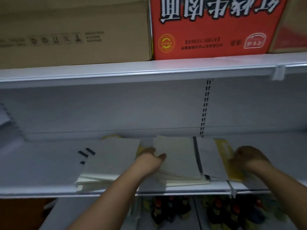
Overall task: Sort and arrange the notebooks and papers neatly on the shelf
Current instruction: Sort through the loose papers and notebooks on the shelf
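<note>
Several notebooks and papers lie flat on the white shelf (49,171). A grey-covered notebook (113,158) rests on a loose pile at the left. In the middle a cream-paged stack (179,158) lies under a grey notebook with a dark spine (209,156). A yellow-covered booklet (227,156) sits at the right of the pile. My left hand (152,156) grips the left edge of the cream stack, thumb on top. My right hand (249,156) holds the right edge of the yellow booklet, fingers curled.
A brown cardboard box (74,30) and a red printed box (216,27) stand on the shelf above. More white papers (8,123) lean at the far left. Dark bottles (169,211) fill the shelf below. A slotted upright (205,107) runs down the back panel.
</note>
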`<state>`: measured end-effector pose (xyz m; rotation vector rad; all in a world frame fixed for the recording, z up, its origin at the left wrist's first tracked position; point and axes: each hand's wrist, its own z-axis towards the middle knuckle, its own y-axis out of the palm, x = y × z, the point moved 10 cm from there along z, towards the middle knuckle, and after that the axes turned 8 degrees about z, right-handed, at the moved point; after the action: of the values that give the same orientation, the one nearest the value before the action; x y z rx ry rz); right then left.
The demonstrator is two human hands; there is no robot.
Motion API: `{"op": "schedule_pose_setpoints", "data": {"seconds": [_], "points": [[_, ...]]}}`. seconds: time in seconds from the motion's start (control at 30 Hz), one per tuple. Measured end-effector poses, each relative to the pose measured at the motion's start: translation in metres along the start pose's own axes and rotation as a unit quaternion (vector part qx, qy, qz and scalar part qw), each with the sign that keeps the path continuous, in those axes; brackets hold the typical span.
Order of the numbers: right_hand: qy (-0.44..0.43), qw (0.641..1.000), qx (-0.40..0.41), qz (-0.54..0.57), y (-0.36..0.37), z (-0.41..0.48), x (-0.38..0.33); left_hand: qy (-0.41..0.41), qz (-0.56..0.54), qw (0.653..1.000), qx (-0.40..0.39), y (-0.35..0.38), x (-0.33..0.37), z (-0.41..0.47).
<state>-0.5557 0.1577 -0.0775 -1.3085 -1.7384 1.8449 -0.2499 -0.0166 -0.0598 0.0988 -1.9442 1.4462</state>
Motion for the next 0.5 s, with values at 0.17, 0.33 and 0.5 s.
{"op": "schedule_pose_setpoints", "data": {"seconds": [0.17,0.33,0.5], "points": [[-0.193,0.969,0.017,0.152,0.02,-0.023,-0.149,-0.046,0.235,0.967,0.086,-0.078,-0.077,-0.007],[-0.324,0.934,-0.093,0.113,0.095,-0.06,-0.281,-0.14,0.303,0.936,0.115,-0.099,-0.155,-0.036],[-0.318,0.93,-0.181,0.014,0.146,-0.065,-0.314,-0.173,0.255,0.942,0.135,-0.108,-0.174,-0.057]]}}
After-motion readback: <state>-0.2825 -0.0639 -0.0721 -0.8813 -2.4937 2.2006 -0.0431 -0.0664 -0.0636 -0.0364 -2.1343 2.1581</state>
